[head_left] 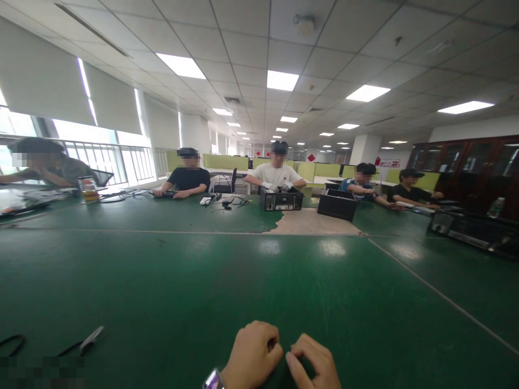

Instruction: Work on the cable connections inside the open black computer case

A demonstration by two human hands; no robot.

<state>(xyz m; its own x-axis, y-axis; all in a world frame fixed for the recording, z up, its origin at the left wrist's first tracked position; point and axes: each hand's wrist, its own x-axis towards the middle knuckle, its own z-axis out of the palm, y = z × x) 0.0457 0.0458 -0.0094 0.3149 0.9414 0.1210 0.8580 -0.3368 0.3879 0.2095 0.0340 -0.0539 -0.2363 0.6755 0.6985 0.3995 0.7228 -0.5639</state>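
Note:
Both my hands rest on the green table mat [194, 281] at the bottom edge of the view. My left hand [252, 354] is curled into a loose fist, with a watch at the wrist. My right hand [316, 362] lies beside it, fingers bent inward, thumb nearly touching the left hand. Nothing shows inside either hand. A black cable with a light connector [87, 341] lies on the mat to the left of my hands, apart from them.
Several people sit across the table. One in a white shirt and gloves handles a black computer case [281, 199]; another black case [337, 204] stands beside it. More equipment [474, 229] lies at the right. A worn bare patch [312, 222] breaks the mat.

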